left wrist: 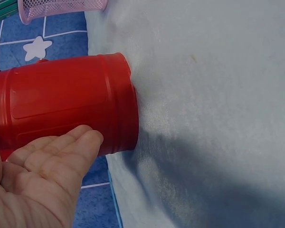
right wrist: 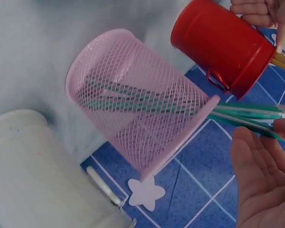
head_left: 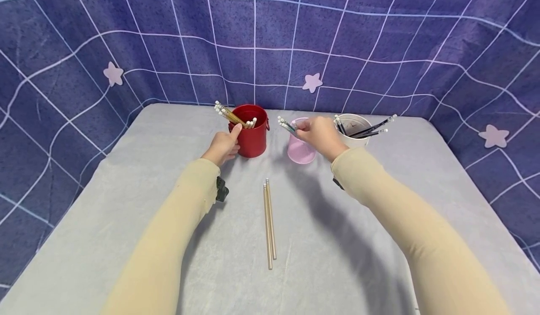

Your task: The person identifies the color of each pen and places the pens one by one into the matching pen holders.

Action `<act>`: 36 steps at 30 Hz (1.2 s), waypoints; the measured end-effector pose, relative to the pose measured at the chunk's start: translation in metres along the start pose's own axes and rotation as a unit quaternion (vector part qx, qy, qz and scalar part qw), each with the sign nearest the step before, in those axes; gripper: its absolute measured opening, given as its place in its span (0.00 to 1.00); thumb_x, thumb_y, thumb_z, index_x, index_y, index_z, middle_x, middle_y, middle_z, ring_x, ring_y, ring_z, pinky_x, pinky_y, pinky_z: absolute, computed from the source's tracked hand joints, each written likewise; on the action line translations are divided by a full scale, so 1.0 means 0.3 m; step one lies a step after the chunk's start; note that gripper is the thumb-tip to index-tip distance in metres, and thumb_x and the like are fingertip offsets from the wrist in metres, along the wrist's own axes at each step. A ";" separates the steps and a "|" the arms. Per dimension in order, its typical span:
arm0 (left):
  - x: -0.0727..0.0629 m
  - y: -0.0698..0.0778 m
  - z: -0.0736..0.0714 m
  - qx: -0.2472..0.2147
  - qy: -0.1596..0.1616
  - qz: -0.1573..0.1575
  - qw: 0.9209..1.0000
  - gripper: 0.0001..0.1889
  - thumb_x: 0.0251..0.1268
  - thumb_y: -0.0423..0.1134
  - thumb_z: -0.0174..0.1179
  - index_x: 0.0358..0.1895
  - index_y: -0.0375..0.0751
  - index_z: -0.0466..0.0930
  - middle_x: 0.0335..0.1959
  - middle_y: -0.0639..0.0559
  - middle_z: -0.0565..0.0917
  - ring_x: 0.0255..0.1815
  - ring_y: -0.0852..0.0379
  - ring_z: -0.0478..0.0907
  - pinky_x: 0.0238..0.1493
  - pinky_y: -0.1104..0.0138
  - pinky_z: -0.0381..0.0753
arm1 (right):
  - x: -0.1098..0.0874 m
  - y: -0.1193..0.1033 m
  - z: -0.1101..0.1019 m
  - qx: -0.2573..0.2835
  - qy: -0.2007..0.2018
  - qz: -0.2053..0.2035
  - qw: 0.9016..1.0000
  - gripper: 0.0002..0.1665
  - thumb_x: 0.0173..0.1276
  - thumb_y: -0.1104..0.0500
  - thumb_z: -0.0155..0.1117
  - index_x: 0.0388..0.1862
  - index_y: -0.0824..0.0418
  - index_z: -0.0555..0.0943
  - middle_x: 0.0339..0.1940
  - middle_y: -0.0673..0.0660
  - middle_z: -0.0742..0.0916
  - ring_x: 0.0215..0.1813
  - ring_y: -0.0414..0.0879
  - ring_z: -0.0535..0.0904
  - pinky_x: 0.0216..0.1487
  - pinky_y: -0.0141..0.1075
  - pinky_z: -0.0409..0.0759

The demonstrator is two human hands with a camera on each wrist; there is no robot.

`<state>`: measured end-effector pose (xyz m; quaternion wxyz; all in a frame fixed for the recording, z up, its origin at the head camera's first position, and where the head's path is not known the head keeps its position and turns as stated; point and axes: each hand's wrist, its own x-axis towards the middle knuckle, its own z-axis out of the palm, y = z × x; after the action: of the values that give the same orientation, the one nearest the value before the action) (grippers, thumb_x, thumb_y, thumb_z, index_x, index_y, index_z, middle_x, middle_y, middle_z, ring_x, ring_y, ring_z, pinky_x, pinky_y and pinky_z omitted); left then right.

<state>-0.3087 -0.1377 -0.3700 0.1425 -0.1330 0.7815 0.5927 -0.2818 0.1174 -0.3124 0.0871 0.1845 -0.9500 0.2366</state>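
My left hand (head_left: 223, 146) rests against the side of a red bucket (head_left: 253, 141), its fingers nearly straight along the wall and its thumb near the rim. Gold pencils (head_left: 229, 114) with white erasers lean out of that bucket toward the left. My right hand (head_left: 322, 134) pinches green pencils (right wrist: 251, 112) between thumb and fingers near their eraser ends. Their lower parts are inside a pink mesh cup (head_left: 301, 153), visible through the mesh in the right wrist view. Two loose gold pencils (head_left: 268, 221) lie side by side on the table, in front of the containers.
A white bucket (head_left: 356, 142) with black pencils (head_left: 371, 128) stands right of the pink cup, partly behind my right hand. The grey cloth-covered table (head_left: 139, 202) meets a blue gridded curtain (head_left: 253, 33) with star shapes behind the containers.
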 end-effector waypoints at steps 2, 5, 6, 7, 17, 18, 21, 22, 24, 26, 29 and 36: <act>-0.001 0.000 -0.001 0.001 0.000 -0.001 1.000 0.42 0.72 0.62 0.41 0.68 0.23 0.58 0.65 0.31 0.68 0.66 0.40 0.67 0.64 0.54 0.68 | 0.000 -0.005 0.009 0.001 -0.008 0.008 1.000 0.11 0.60 0.62 0.62 0.39 0.63 0.87 0.33 0.57 0.89 0.33 0.49 0.81 0.38 0.42 0.77; -0.002 0.000 -0.001 0.005 0.001 -0.002 1.000 0.42 0.72 0.62 0.40 0.68 0.23 0.58 0.65 0.31 0.69 0.66 0.40 0.67 0.64 0.54 0.68 | -0.004 -0.008 0.019 -0.005 -0.009 0.010 1.000 0.11 0.60 0.62 0.62 0.39 0.64 0.87 0.34 0.58 0.89 0.36 0.52 0.83 0.40 0.43 0.77; -0.002 0.000 -0.001 0.006 0.001 -0.001 1.000 0.42 0.72 0.62 0.40 0.68 0.23 0.58 0.65 0.31 0.68 0.66 0.40 0.67 0.64 0.54 0.68 | -0.005 -0.008 0.022 -0.005 -0.006 0.010 1.000 0.11 0.60 0.62 0.62 0.39 0.65 0.87 0.34 0.58 0.89 0.37 0.53 0.84 0.41 0.44 0.78; -0.001 0.000 0.000 0.006 0.001 -0.001 1.000 0.42 0.72 0.62 0.40 0.68 0.23 0.57 0.65 0.31 0.68 0.66 0.40 0.67 0.64 0.54 0.68 | -0.008 -0.007 0.024 -0.004 -0.002 0.011 1.000 0.11 0.60 0.62 0.62 0.39 0.65 0.86 0.34 0.58 0.89 0.38 0.53 0.84 0.41 0.44 0.78; 0.003 0.003 -0.003 -0.004 0.000 -0.003 1.000 0.41 0.72 0.62 0.41 0.69 0.23 0.57 0.66 0.31 0.68 0.66 0.40 0.67 0.64 0.53 0.68 | -0.074 -0.019 0.091 0.062 -0.026 -0.034 0.997 0.08 0.60 0.66 0.61 0.32 0.69 0.86 0.27 0.59 0.88 0.30 0.48 0.81 0.37 0.39 0.79; 0.004 0.003 -0.003 -0.005 0.001 -0.004 1.000 0.41 0.72 0.62 0.42 0.69 0.23 0.57 0.66 0.31 0.68 0.66 0.40 0.67 0.64 0.53 0.68 | -0.083 -0.023 0.108 0.061 -0.044 -0.050 0.996 0.08 0.59 0.66 0.62 0.30 0.69 0.86 0.24 0.58 0.87 0.27 0.46 0.80 0.35 0.38 0.79; 0.004 0.001 -0.003 -0.003 0.001 -0.005 1.000 0.42 0.72 0.62 0.41 0.69 0.23 0.56 0.66 0.31 0.68 0.66 0.40 0.66 0.64 0.53 0.67 | -0.110 -0.039 0.161 0.035 -0.109 -0.084 0.990 0.09 0.58 0.65 0.61 0.24 0.65 0.86 0.16 0.52 0.83 0.21 0.41 0.76 0.30 0.33 0.76; 0.003 0.001 -0.003 -0.003 0.000 -0.004 1.000 0.42 0.72 0.62 0.41 0.69 0.23 0.56 0.66 0.31 0.67 0.67 0.40 0.66 0.64 0.53 0.67 | -0.117 -0.047 0.178 0.034 -0.135 -0.083 0.987 0.09 0.58 0.64 0.61 0.23 0.65 0.87 0.15 0.50 0.83 0.20 0.39 0.76 0.29 0.32 0.76; 0.001 0.001 -0.004 -0.004 0.000 -0.003 1.000 0.42 0.72 0.61 0.41 0.69 0.23 0.55 0.66 0.31 0.67 0.67 0.40 0.66 0.64 0.53 0.67 | -0.132 -0.066 0.209 0.025 -0.181 -0.070 0.981 0.09 0.58 0.62 0.62 0.24 0.63 0.87 0.14 0.49 0.83 0.18 0.37 0.77 0.28 0.30 0.76; -0.003 0.002 -0.005 -0.011 -0.002 -0.007 1.000 0.42 0.72 0.61 0.41 0.69 0.23 0.55 0.66 0.31 0.67 0.66 0.40 0.67 0.64 0.54 0.68 | -0.144 -0.083 0.236 0.019 -0.223 -0.050 0.973 0.10 0.58 0.62 0.61 0.22 0.63 0.86 0.12 0.49 0.82 0.17 0.36 0.76 0.26 0.29 0.76; -0.006 0.010 -0.007 -0.023 -0.013 -0.018 0.999 0.41 0.73 0.61 0.40 0.69 0.23 0.56 0.65 0.31 0.68 0.66 0.41 0.68 0.63 0.55 0.69 | -0.164 -0.104 0.258 0.023 -0.281 -0.017 0.959 0.11 0.58 0.62 0.61 0.18 0.64 0.85 0.11 0.52 0.83 0.15 0.40 0.79 0.22 0.28 0.75; -0.011 0.042 -0.012 -0.043 -0.044 -0.039 0.997 0.38 0.75 0.56 0.39 0.70 0.22 0.53 0.67 0.30 0.65 0.67 0.41 0.65 0.64 0.57 0.68 | -0.199 -0.121 0.278 0.014 -0.348 0.002 0.937 0.19 0.60 0.62 0.61 0.10 0.63 0.78 0.07 0.54 0.80 0.12 0.41 0.76 0.17 0.28 0.73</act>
<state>-0.3108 -0.1377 -0.3566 0.1938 -0.1431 0.7428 0.6247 -0.2195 0.0659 -0.3851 -0.2521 0.2547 -0.9178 0.1712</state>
